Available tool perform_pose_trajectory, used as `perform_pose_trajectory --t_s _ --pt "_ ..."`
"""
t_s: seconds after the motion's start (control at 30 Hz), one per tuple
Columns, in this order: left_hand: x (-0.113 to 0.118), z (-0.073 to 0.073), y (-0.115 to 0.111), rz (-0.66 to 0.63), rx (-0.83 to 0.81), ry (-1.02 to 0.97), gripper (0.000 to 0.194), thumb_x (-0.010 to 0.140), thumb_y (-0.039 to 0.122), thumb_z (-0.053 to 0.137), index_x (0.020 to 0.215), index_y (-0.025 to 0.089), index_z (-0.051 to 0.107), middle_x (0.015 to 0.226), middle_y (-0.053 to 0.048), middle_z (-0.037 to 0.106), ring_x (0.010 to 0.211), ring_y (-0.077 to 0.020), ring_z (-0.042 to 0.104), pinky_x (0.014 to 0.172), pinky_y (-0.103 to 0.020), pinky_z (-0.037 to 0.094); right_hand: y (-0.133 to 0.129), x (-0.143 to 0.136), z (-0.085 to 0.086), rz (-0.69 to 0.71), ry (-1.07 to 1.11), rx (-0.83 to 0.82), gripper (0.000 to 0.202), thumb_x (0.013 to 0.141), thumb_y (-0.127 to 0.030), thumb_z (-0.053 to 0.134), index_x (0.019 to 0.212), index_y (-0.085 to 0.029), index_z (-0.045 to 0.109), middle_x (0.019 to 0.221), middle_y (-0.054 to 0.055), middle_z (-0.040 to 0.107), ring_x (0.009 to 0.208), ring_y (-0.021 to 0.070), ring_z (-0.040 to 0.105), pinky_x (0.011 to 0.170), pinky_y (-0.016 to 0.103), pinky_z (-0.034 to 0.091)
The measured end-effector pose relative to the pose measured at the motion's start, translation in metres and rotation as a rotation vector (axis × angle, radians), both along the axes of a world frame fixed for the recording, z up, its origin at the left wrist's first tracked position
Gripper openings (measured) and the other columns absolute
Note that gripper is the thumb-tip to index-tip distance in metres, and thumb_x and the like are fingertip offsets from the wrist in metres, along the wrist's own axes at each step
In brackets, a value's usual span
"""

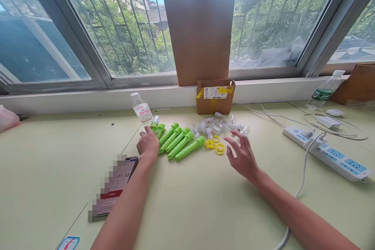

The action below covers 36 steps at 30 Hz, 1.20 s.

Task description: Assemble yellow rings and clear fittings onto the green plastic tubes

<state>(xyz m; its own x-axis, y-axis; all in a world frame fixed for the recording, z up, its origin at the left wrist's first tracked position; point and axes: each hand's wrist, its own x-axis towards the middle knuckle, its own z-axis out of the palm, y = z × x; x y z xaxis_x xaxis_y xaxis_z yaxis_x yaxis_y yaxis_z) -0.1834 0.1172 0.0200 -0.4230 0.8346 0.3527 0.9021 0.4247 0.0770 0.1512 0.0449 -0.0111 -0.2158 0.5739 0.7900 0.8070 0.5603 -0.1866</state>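
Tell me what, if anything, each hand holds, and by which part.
The left hand seems to be on the leftmost green tube, below its collared end; whether it grips cannot be told. The right hand holds nothing.

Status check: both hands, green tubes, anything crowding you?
Left hand at leftmost green tube, grip hidden. Right hand open near yellow rings. Other green tubes lying alongside. Labelled bottle close beyond left hand.

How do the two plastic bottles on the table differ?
The left bottle has a white label with red print; the right bottle has a green one. The left bottle stands near the green tubes, the right bottle beyond the power strip. Both are clear with white caps.
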Motion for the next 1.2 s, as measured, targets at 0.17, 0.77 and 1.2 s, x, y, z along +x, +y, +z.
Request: perform_pose_trajectory --t_s 0.17,0.77,1.2 --pt "-0.001 -0.006 0.004 0.001 -0.031 -0.018 0.043 0.090 0.034 0.032 0.127 0.011 0.034 0.100 -0.018 0.055 0.083 -0.0318 0.063 0.062 -0.037 0.047 0.000 0.001 -0.001 -0.011 -0.016 -0.024 0.034 0.082 -0.009 0.049 0.114 -0.021 0.054 0.124 0.013 0.041 0.116 0.0280 0.044 0.095 0.046 0.042" --pt "0.012 -0.011 0.002 -0.227 -0.059 0.147 0.039 0.092 0.034 0.031 0.104 0.011 0.060 0.103 -0.018 0.054 0.100 -0.0304 0.048 0.076 -0.038 0.044 0.005 0.001 -0.015 0.075 -0.182 -0.302 0.016 0.082 -0.017 0.054 0.095 -0.023 0.062 0.106 0.010 0.058 0.099 0.0251 0.056 0.083 0.043 0.048" --pt "0.014 -0.014 0.002 -0.213 -0.109 0.178 0.046 0.090 0.043 0.034 0.095 0.009 0.065 0.106 -0.021 0.054 0.102 -0.0337 0.044 0.080 -0.043 0.038 0.008 0.003 -0.018 0.106 -0.178 -0.346 0.013 0.085 -0.016 0.052 0.087 -0.022 0.064 0.103 0.009 0.060 0.098 0.0226 0.057 0.084 0.042 0.047"
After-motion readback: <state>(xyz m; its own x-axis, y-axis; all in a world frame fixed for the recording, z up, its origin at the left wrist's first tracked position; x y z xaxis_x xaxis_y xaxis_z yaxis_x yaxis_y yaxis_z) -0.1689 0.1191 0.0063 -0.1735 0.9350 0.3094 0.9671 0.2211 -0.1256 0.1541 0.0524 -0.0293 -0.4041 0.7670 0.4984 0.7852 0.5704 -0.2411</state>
